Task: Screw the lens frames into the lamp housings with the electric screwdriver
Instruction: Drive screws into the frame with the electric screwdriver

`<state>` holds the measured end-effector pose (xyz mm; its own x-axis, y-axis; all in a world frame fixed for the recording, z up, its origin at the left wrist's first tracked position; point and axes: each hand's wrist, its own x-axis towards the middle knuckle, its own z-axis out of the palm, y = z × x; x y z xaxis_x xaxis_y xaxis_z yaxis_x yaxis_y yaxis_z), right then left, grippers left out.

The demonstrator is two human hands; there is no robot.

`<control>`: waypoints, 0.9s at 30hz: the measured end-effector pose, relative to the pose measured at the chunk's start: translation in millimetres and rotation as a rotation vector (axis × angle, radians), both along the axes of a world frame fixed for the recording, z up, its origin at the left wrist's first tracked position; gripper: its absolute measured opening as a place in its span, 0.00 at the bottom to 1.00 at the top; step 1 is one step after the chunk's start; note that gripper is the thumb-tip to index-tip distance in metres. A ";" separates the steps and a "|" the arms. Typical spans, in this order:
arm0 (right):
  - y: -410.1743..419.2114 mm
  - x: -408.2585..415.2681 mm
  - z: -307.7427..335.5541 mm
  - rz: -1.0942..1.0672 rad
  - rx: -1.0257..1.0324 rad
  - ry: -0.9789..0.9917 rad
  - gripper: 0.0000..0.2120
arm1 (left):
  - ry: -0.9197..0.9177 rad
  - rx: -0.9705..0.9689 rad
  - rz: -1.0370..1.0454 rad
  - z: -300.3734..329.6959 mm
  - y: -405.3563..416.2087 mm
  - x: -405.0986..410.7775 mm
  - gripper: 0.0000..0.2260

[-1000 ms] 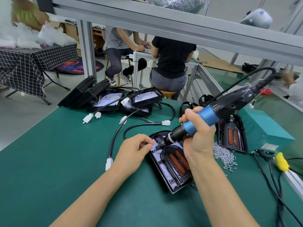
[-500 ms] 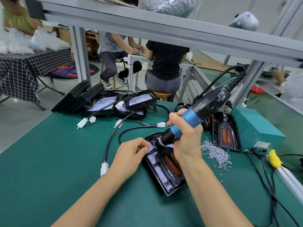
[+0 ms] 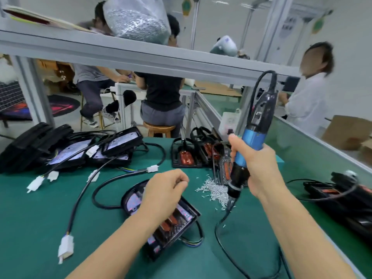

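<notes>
1. The right hand (image 3: pixel 259 170), right of centre in the frame, is wrapped around the electric screwdriver (image 3: pixel 248 150), gripping its blue barrel; the tool stands nearly upright, tip down.
2. The screwdriver's tip points into the pile of screws (image 3: pixel 214 191), a loose scatter of small silvery pins on the green mat (image 3: pixel 40 218). Whether the bit touches a screw is too blurred to tell.
3. The left hand (image 3: pixel 163 190) sits at centre frame above the lamp housing (image 3: pixel 161 220), fingers curled loosely with the thumb against the forefinger. Whether it pinches anything cannot be told.
4. The lamp housing lies flat, lower centre, just left of the screw pile and apart from the screwdriver. It is a black shell, rounded at its far end and squared at its near end.
5. Inside it sits a dark lens frame (image 3: pixel 171 222) with glossy orange-red oblong lenses, partly hidden by the left wrist.
6. A black cable (image 3: pixel 80 198) loops left across the mat to a white plastic connector (image 3: pixel 65 246).
7. More black housings (image 3: pixel 120 141) are stacked upper left; further lens frames (image 3: pixel 184 156) stand in a row behind the screws.
8. A clear bag of silvery pieces (image 3: pixel 138 19) rests on the grey metal shelf rail (image 3: pixel 141 55) at the top.
</notes>
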<state>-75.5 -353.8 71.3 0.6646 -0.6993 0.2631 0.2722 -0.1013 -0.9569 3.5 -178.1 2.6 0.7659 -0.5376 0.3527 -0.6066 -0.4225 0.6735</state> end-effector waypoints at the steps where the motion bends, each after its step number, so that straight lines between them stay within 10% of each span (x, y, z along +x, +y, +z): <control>1: -9.3 -3.7 -2.3 -0.016 0.000 0.052 0.12 | -0.017 0.053 -0.016 2.2 -13.4 -0.6 0.04; 10: -64.8 -39.1 -40.7 -0.001 -0.087 0.567 0.18 | -0.211 0.567 -0.017 -4.8 -92.8 -4.9 0.08; 17: -66.9 -49.2 -72.6 0.052 -0.541 1.192 0.26 | -0.246 0.780 -0.025 -14.1 -101.1 -3.7 0.08; 27: -50.4 -68.6 -71.0 -0.110 -0.869 1.338 0.25 | -0.211 0.237 0.052 23.4 -48.0 -2.9 0.12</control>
